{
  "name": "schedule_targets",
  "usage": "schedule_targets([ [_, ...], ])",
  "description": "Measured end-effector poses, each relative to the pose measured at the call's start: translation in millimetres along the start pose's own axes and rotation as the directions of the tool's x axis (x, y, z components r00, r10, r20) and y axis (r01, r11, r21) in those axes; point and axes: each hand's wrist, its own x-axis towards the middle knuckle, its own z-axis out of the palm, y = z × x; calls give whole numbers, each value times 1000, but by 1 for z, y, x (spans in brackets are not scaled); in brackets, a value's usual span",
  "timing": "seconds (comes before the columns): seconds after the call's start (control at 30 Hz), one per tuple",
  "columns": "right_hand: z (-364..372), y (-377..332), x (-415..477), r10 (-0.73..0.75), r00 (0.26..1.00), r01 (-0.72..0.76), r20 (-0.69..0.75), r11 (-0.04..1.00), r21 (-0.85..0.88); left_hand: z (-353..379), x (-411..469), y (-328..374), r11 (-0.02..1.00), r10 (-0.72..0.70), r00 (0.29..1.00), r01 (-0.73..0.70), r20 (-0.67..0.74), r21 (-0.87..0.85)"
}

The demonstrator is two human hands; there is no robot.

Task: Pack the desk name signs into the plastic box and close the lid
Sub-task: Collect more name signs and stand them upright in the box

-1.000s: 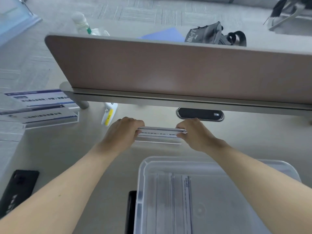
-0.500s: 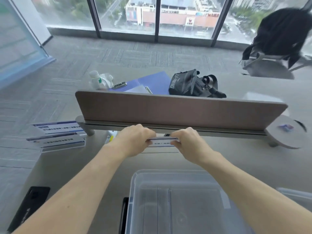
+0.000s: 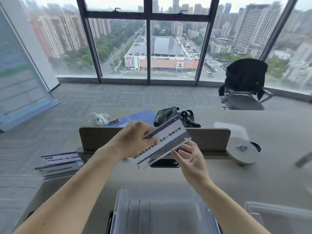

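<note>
Held up over the table [image 3: 253, 174], tilted, printed face toward the camera: one clear name sign [image 3: 164, 142] with a white card and blue stripes. Left hand [image 3: 133, 141] pinching its upper left end, thumb on the front, fingers hidden behind. Right hand [image 3: 190, 157] with a spread grip, fingers [image 3: 183, 152] loose just under the lower long edge, perhaps brushing it, not clamping. Directly below and nearer the body, an open plastic box [image 3: 121, 208], see-through, seemingly empty apart from faint ribs or reflections on its floor. At the bottom right, a pale translucent piece [image 3: 278, 217], probably the lid. Two more signs [image 3: 59, 162] standing at the far left table edge, well apart from the box, still to be packed. Behind the raised sign, a low brown divider [image 3: 101, 137], a black bag [image 3: 168, 115] and a blue folder [image 3: 138, 116] beyond it. Judging by looks: a light, rigid, glossy sheet, likely acrylic, so slippery on the flat faces and prone to scratches or chipped corners if dropped. Best taken by the two short ends or along the thick folded base, with both hands, and lowered flat or on edge into the box rather than let fall. Firm pinch advised, since smooth plastic slides easily from a single-ended hold.
</note>
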Motion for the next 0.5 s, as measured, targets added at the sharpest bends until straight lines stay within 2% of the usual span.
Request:
schedule_targets([
  [0.07, -6, -7, -8, 14, 999, -17, 30, 997, 70, -6, -4, 24, 998, -34, 999, 32, -43, -46],
  [0.23, -26, -45, -25, 39, 997, -61, 66, 923, 379, -9, -21, 68, 976, -143, 987, 129, -73, -176],
  [0.37, -41, -53, -36, 40, 993, -74, 107, 940, 334, 0, -32, 93, 960, -215, 973, 193, -90, -203],
  [0.5, -49, -39, -54, 125, 988, -143, 85, 956, 257, 14, -41, 106, 914, -338, 940, 340, 47, -220],
])
